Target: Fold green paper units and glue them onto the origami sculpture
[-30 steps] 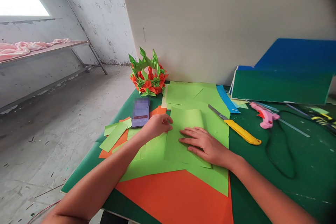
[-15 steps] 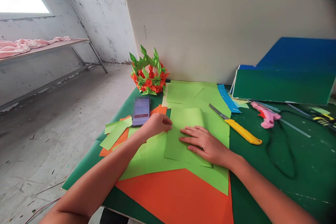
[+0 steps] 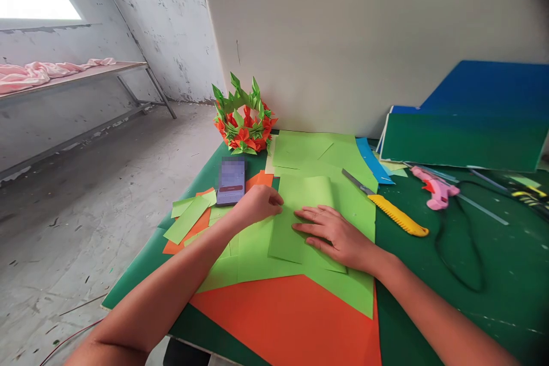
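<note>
A light green sheet of paper (image 3: 288,234), folded over on itself, lies on a larger green sheet (image 3: 257,251). At its left edge my left hand (image 3: 258,203) is closed, fingertips pinched on the paper's margin. My right hand (image 3: 328,231) rests flat on the folded paper with its fingers spread. Beyond my right hand lies a yellow utility knife (image 3: 398,215), blade out and pointing up and left. An orange sheet (image 3: 300,320) is under the green ones, nearest to me.
A phone (image 3: 230,180) and cut green strips (image 3: 187,221) lie at left. Behind them stands a green and orange folded-paper ring (image 3: 244,120). A pink glue gun (image 3: 435,187) with a black cord is at right. A pale board (image 3: 343,51) rises behind the green table (image 3: 412,297).
Almost nothing differs. My left hand still pinches the paper's left edge with a very slight shift, and my right hand stays put.
</note>
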Demonstrator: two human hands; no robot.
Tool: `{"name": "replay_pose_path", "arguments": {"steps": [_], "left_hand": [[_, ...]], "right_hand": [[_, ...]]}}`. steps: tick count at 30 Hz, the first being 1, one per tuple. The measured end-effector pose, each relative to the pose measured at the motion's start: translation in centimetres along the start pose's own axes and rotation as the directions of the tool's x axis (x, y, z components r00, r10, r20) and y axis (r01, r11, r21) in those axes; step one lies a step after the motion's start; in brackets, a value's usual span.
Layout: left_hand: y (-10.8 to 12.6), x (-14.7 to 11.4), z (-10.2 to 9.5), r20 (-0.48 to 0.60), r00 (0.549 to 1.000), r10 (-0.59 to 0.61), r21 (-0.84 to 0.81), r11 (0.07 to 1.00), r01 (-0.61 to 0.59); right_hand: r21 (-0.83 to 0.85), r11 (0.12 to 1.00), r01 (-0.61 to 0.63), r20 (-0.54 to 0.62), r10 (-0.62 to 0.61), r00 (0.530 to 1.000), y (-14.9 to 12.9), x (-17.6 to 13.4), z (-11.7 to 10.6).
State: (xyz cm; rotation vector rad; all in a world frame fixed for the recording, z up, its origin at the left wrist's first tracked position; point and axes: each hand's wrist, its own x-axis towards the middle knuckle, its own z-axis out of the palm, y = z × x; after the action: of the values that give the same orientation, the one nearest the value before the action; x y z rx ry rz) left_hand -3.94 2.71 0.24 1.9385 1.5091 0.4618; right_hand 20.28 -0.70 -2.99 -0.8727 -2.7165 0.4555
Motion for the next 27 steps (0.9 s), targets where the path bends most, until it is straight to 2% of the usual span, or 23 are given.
{"name": "replay_pose_path", "arguments": {"steps": [10, 15, 21, 24, 27], "left_hand": [[0.5, -0.3, 0.9, 0.018, 0.999, 0.051, 0.145, 0.988, -0.053], [0.9, -0.4, 1.0, 0.019, 0.999, 0.045, 0.208, 0.977, -0.048], [0.9, -0.3, 0.9, 0.037, 0.999, 0.038, 0.22, 0.974, -0.045], [0.9, -0.3, 0.9, 0.041, 0.998, 0.044, 0.229, 0.972, -0.052], [0.9, -0.3, 0.9, 0.043, 0.998, 0.055, 0.235, 0.97, -0.064]], "right_hand": [[0.013, 1.0, 0.016, -0.023, -0.016, 1.0, 0.0, -0.1, 0.1], [0.052, 0.998, 0.021, -0.031, -0.02, 0.999, 1.0, -1.0, -1.4], [0.153, 0.982, -0.107, 0.067, 0.098, 0.993, 3.0, -3.4, -3.6], [0.212, 0.96, -0.181, 0.103, 0.162, 0.981, 3.3, -3.9, -4.0], [0.26, 0.938, -0.227, 0.09, 0.211, 0.973, 3.2, -3.9, -3.9]]}}
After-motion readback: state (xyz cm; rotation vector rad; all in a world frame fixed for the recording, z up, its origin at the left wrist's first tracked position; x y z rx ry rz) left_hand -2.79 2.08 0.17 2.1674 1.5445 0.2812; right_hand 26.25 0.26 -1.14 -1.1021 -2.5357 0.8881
